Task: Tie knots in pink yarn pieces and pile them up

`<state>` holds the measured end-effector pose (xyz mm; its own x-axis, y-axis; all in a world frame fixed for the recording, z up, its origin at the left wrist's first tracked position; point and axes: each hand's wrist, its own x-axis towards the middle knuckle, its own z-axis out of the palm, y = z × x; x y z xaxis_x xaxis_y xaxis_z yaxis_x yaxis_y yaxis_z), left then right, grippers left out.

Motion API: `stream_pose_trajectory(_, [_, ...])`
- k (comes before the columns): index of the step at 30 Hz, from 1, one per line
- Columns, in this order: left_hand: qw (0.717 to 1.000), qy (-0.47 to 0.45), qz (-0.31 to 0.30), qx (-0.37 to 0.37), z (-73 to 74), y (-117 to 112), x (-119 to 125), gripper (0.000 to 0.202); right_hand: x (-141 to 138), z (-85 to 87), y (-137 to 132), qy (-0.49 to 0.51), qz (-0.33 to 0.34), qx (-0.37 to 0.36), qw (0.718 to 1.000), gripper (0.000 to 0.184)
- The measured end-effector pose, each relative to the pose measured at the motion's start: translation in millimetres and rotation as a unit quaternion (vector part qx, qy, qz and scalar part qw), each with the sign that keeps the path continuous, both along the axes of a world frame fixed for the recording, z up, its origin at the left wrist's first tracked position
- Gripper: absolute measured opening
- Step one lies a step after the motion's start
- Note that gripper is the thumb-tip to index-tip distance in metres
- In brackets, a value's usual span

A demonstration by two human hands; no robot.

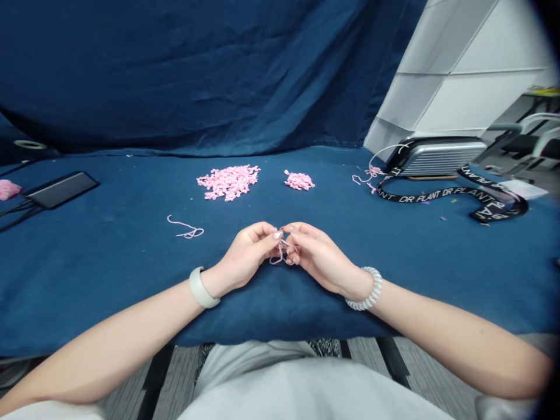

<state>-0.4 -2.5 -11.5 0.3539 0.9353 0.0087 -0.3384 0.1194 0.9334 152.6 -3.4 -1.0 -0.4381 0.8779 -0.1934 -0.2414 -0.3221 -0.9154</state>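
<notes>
Plainly, the pink cord [281, 252] calls for both my hands, being so thin and limp: it dangles in a small loop between them, over the near part of the bench [109, 280]. My left hand [249, 254] has thumb and forefinger pinched together on it, and the fingers of my right hand [326, 254] are clamped on it from the other side, tips nearly meeting, I suppose because so slight a strand is best steered close to its bend. Whether it's knotted I can't fairly tell, since my fingertips cover that spot. Beyond my left wrist lies a loose pink strand [189, 235], probably set aside within easy reach. Farther back sit a larger heap [230, 182] and a smaller heap [299, 180] of little lumpy pink pieces, well apart, perhaps so they don't mix. Outermost, a flat dark device [59, 190] rests at left, while at right a lettered lanyard [420, 197] curls before a silver case [446, 157], likely placed sideways so nothing snags.
</notes>
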Motion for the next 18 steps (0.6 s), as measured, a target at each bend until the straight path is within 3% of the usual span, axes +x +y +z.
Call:
stream_pose_trajectory(8, [0.998,0.038,0.013,-0.041,1.2,-2,1,0.021,10,0.9,13,-0.129,-0.07,0.164,0.975,0.037])
stream_pose_trajectory(13, [0.997,0.04,-0.011,-0.059,3.4,-4,3,0.023,11,5.0,13,-0.156,-0.041,0.191,0.968,0.032])
stream_pose_trajectory(18, [0.996,0.045,-0.014,-0.076,3.6,-4,3,0.023,9,1.5,14,-0.134,-0.022,0.169,0.976,0.031])
